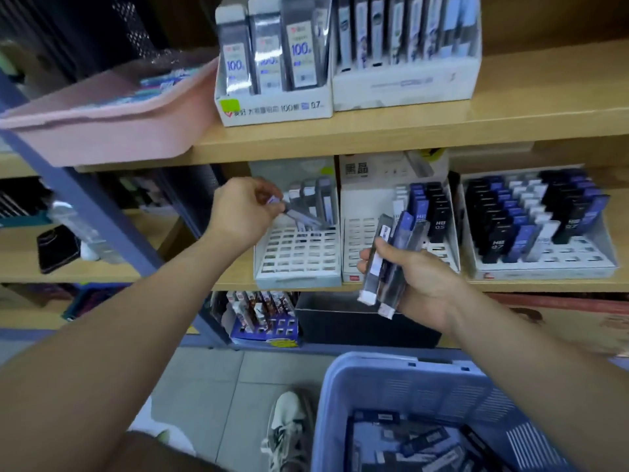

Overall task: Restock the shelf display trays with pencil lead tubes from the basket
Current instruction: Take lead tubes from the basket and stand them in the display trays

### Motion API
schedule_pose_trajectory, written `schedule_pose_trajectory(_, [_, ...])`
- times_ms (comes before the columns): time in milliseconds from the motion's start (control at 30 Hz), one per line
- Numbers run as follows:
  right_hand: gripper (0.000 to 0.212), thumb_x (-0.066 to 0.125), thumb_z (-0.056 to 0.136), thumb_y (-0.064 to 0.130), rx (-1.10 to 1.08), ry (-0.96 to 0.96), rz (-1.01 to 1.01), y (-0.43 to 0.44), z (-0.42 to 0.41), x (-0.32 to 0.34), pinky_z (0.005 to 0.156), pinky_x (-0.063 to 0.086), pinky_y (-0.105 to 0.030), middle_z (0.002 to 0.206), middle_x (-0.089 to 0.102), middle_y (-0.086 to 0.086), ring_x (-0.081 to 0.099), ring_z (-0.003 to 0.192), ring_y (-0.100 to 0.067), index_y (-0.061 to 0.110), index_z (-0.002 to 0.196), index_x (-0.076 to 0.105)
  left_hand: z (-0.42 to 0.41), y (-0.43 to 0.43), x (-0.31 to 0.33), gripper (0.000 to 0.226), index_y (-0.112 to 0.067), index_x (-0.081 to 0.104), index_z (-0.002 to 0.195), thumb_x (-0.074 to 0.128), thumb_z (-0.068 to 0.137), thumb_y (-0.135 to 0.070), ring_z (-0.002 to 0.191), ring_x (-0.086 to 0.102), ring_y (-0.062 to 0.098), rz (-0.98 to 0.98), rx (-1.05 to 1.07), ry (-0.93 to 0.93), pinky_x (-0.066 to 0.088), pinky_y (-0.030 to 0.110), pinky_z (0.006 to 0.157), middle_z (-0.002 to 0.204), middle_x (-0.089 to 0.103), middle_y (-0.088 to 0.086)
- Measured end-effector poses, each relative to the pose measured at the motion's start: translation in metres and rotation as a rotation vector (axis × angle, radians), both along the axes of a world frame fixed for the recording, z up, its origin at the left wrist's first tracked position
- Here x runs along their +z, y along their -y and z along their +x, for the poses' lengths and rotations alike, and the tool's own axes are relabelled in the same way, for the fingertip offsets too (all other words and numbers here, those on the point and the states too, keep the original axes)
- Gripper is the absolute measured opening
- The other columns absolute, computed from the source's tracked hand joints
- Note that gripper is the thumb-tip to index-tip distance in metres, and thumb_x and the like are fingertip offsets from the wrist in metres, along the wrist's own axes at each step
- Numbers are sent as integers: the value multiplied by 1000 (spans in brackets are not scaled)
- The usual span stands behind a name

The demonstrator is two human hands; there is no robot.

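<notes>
Grey and half-clear, the lead tube (303,214) was pinched at its top end between my left hand's (246,212) thumb and curled fingers. Its long axis slanted down and to the right, lower end just over the back rows of the white slotted tray (296,279), beside the standing tubes (318,199). That hand was the nearer one, wrist bent, forearm reaching up. My right hand (425,281) hung lower — fingers wrapped round a bundle of tubes (384,264); more lay in the blue basket (391,379) below.
</notes>
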State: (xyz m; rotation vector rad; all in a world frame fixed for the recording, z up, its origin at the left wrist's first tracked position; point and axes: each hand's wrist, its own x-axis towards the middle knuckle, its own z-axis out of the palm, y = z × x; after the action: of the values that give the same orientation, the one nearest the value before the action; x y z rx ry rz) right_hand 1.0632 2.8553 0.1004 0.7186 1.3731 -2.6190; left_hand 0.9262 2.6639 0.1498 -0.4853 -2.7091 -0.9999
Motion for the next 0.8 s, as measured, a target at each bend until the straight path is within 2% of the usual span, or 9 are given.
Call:
schedule_pose_trajectory(100, [10,59,96,16,-24,-4,-6,9,-9,-9,65,61,-32,79,72,-7,71,70,-20,8,101,63,-11,-14,-7,14,-13,72,95,72,83,-20,79,59,10,-43,-53,-117,40,18,71,84,64,-4])
schedule_pose_trajectory(200, [10,60,96,16,-36,21,53,11,-15,-14,72,61,-39,83,73,-9,72,70,-23,8,101,64,-19,-26,-18,15,-12,72,99,68,86,-18,85,64,16,-129,-161,-216,45,21,74,92,71,2])
schedule_pose_trajectory(267, [13,61,95,18,-34,39,114,10,-18,-15,55,60,-33,84,74,-10,73,67,-23,8,102,65,-21,-32,-22,14,-13,73,97,65,88,-19,83,65,19,-186,-221,-253,47,25,73,90,72,3])
schedule_pose_trajectory(333, [14,61,96,18,-38,55,161,8,-20,-15,44,52,-26,80,74,-9,71,61,-22,7,103,65,-24,-35,-22,13,-13,74,95,63,88,-16,83,64,23,-235,-258,-276,47,27,70,88,72,5])
schedule_pose_trajectory(467, [23,61,96,23,-22,61,265,6,-28,-14,49,49,-23,77,74,-6,69,57,-19,7,112,64,-28,-35,-13,16,-7,74,97,61,89,-12,95,63,32,-325,-281,-289,51,40,81,95,72,16])
schedule_pose_trajectory(533, [21,61,96,24,-31,58,290,6,-32,-14,39,37,-17,73,73,-5,66,52,-17,9,110,65,-30,-36,-10,19,-7,73,102,58,91,-12,99,62,33,-372,-298,-276,50,37,85,100,71,16])
schedule_pose_trajectory(600, [19,62,96,25,-32,57,307,6,-34,-13,36,31,-16,72,72,-5,65,50,-17,11,108,65,-31,-41,-9,23,-11,71,109,54,94,-12,103,59,32,-414,-299,-264,46,30,84,106,69,14])
schedule_pose_trajectory(700, [13,60,96,25,-24,37,303,4,-34,-13,36,30,-16,70,70,-5,64,50,-18,13,101,63,-34,-52,-12,30,-16,62,124,50,97,-14,111,59,27,-310,-246,-184,45,28,90,121,65,9])
schedule_pose_trajectory(800, [14,59,97,25,-18,27,282,0,-32,-15,36,30,-16,69,69,-4,63,49,-16,13,99,65,-41,-58,-17,17,-15,62,110,60,92,-14,98,66,18,-88,-170,-75,50,25,86,108,69,4])
